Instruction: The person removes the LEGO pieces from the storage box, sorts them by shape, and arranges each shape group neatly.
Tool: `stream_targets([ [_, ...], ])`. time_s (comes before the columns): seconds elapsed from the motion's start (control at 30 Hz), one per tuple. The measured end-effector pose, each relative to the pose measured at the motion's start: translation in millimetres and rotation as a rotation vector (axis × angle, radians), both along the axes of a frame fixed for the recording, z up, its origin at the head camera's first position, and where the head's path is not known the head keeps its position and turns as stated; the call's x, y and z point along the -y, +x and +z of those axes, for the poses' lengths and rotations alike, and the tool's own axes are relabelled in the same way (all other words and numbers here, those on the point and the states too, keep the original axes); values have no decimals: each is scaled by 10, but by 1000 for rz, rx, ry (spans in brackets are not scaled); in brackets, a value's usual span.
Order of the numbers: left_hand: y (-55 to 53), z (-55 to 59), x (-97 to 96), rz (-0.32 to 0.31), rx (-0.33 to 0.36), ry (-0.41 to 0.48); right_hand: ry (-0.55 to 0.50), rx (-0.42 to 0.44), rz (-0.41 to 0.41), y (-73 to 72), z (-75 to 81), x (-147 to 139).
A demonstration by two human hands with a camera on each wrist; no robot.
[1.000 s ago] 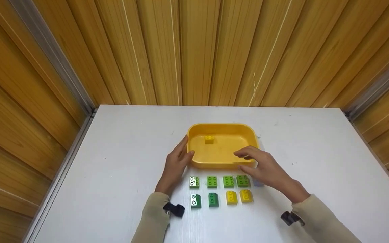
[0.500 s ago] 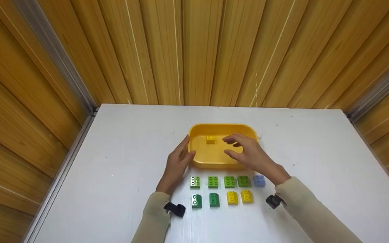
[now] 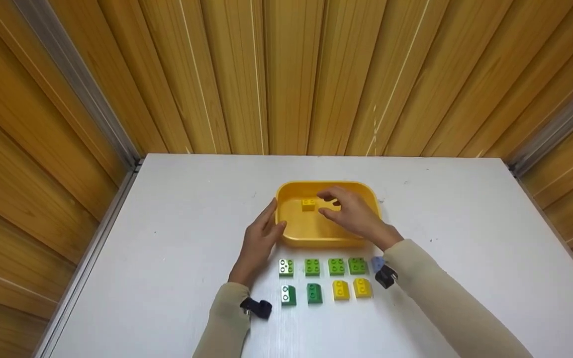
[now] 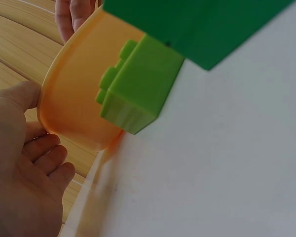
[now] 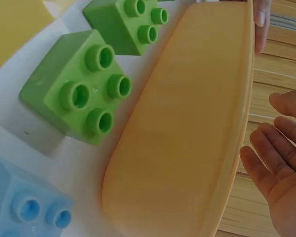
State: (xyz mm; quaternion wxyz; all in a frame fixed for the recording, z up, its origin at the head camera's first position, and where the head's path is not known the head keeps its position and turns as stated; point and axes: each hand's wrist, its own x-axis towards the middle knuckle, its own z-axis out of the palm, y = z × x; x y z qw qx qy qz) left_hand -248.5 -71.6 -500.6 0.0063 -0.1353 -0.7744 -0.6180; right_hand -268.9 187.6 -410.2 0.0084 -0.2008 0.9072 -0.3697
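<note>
A yellow plastic tub (image 3: 329,242) stands on the white table. My left hand (image 3: 261,238) grips its left end, fingers along the outer wall and thumb at the front corner of the rim. Inside the tub lies a small yellow toy brick (image 3: 308,205). Over the tub, just right of that brick, hovers my right hand (image 3: 353,214), its fingers loosely bent and apart from the thumb, with nothing between them. In the right wrist view the palm of this hand (image 5: 286,168) shows beside the rim.
Before the tub stand two rows of toy bricks: several light green ones (image 3: 312,267) with a blue one (image 3: 377,263) partly behind the right wrist's camera, then dark green (image 3: 314,294) and yellow sloped ones (image 3: 340,290). Wood-look panels (image 3: 291,74) rise behind the table.
My right hand has moved left and farther in over the tub, from its front right rim to beside the yellow brick. The left hand and the bricks have stayed put.
</note>
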Motion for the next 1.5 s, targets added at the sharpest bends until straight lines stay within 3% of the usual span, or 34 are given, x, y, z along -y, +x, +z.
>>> stream_targets([
  [0.43, 2, -23, 2, -6, -9, 17, 98, 122, -45, -253, -179, 135],
  [0.73, -14, -19, -7, -13, -19, 4, 97, 155, -31, -275, -272, 119],
  [1.0, -9, -17, -11, -11, -26, 8, 146, 85, 2, -263, -299, 105],
  [1.3, 15, -16, -20, -10, -8, 14, 192, 156, -12, -243, -324, 97],
  [1.5, 6, -15, -20, -13, -20, -5, 211, 65, 35, -263, -341, 90],
])
